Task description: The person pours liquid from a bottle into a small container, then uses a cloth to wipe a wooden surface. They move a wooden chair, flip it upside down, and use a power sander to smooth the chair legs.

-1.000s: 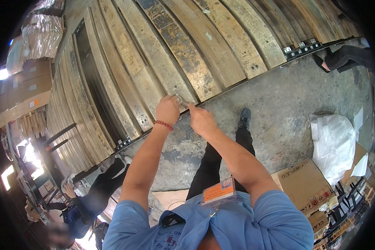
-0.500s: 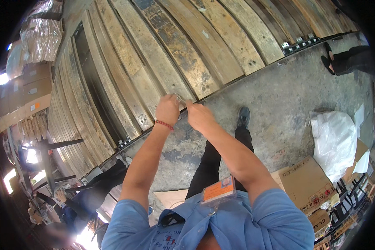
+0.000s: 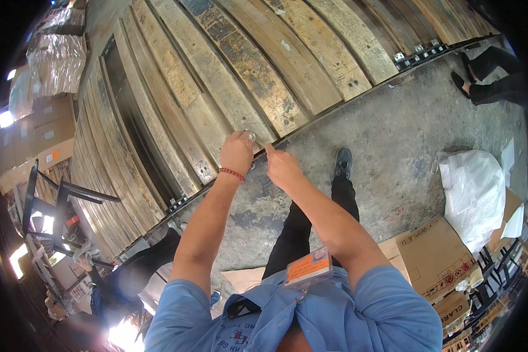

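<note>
Both my hands are over the front edge of a platform of worn wooden planks (image 3: 240, 88). My left hand (image 3: 236, 152), with a red bead bracelet (image 3: 232, 174) at the wrist, is closed. A small shiny whitish piece (image 3: 251, 136) shows at its fingertips, too small to name. Just to the right, my right hand (image 3: 284, 168) is closed too, its forefinger reaching toward the plank end. Whether anything sits in its curled fingers is hidden. A narrow gap separates the two hands.
Metal brackets (image 3: 416, 57) line the platform's edge. At left, a person in dark clothes (image 3: 120, 278) is beside a black metal frame (image 3: 61, 193); another person's legs (image 3: 493, 79) show far right. Cardboard (image 3: 434, 258) and white plastic sheeting (image 3: 472, 193) lie on the concrete floor (image 3: 393, 158).
My right hand has drawn slightly right, away from the left, which has hardly moved. At left the black frame has risen and tilted. The person at far right has shifted their legs.
</note>
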Motion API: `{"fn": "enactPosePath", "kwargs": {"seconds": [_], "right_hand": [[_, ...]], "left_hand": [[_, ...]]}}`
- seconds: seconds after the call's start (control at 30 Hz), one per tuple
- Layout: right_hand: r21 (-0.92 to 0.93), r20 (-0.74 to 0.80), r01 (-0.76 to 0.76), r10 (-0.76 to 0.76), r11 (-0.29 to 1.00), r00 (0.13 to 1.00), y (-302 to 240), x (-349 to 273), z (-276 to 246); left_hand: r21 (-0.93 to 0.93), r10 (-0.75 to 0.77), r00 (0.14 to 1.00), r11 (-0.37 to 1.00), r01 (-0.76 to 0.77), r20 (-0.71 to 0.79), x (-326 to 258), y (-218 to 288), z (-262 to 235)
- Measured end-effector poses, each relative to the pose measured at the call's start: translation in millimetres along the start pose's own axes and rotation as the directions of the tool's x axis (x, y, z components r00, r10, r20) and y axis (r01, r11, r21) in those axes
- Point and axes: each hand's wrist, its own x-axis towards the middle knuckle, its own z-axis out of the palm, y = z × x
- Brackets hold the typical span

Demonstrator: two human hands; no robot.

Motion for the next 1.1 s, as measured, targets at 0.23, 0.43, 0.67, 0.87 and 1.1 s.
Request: {"fn": "enactPosePath", "kwargs": {"seconds": [0.23,0.43,0.67,0.87,1.1], "right_hand": [[0.01,-0.093,0.005,-0.004,1.0,0.996,0,-4,9],[-0.031,-0.051,-0.042,0.041,0.999,0.998,3,-17,14],[-0.031,-0.167,-0.021,0.015,0.999,0.986,22,-29,33],[-0.01,-0.245,0.128,-0.126,0.992,0.961,41,-46,26],[0.172,-0.278,0.038,0.012,0.984,0.961,20,-36,7]], "left_hand": [[0.01,0.015,1.0,1.0,-0.015,-0.014,1,1,0],[-0.006,-0.012,1.0,1.0,0.012,-0.019,-1,1,0],[-0.015,-0.029,1.0,0.999,0.029,0.007,0,-1,-1],[-0.009,-0.02,0.997,1.0,0.02,0.069,-7,-4,-5],[-0.074,-0.038,0.997,0.996,0.043,0.068,-9,-8,-4]]}}
